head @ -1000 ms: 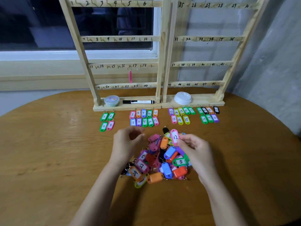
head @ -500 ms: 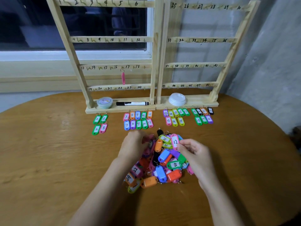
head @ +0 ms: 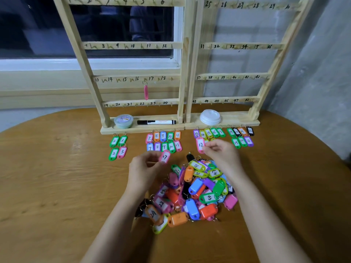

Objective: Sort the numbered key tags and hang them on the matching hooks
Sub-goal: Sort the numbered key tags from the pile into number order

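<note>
Tag 27 [head: 164,156], tag 12 [head: 200,144]: pink, white handwritten labels.

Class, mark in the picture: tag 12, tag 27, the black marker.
tag 12 [head: 200,144], head view, on its white label.
tag 27 [head: 164,156], head view, on its white label.
black marker [head: 156,122], head view, mid-barrel.

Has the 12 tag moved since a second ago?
Yes. The right hand carried the 12 tag forward off the pile toward the rack; it is now just below the 13 tag.
</note>
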The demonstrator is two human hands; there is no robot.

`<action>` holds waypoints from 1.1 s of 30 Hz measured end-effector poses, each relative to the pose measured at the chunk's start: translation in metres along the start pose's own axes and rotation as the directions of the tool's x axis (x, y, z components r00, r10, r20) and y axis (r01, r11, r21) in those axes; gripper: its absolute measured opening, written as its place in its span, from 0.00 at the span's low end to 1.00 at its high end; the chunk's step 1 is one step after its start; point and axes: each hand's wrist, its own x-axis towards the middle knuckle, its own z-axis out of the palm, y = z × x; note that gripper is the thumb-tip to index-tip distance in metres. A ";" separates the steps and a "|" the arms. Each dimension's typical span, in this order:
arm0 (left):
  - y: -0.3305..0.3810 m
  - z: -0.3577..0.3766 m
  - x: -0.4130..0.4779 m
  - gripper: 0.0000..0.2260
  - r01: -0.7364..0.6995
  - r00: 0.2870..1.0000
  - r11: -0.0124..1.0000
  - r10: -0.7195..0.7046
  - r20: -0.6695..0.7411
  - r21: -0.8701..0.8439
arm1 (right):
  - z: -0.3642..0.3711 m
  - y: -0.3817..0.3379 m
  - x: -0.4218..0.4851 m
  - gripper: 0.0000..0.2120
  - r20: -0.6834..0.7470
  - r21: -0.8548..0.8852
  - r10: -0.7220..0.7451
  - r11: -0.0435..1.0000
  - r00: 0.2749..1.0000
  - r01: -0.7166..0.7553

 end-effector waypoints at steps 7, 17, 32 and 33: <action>-0.009 -0.014 -0.004 0.09 0.064 0.998 0.977 -0.059 0.031 -0.205 | 0.042 -0.006 0.072 0.03 -0.007 -0.354 0.057 0.933 0.998 -0.055; -0.015 -0.025 -0.003 0.10 0.033 0.999 0.955 -0.022 0.042 -0.293 | 0.074 -0.013 0.095 0.09 -0.048 -0.633 -0.001 0.774 0.999 -0.030; -0.005 -0.017 -0.009 0.09 0.043 0.999 0.943 -0.038 0.023 -0.331 | 0.045 -0.012 0.085 0.06 -0.032 -0.482 -0.149 0.868 0.988 0.115; -0.004 -0.016 -0.010 0.09 0.046 0.999 0.937 -0.041 0.021 -0.346 | 0.039 -0.017 0.076 0.06 -0.034 -0.447 -0.170 0.884 0.985 0.137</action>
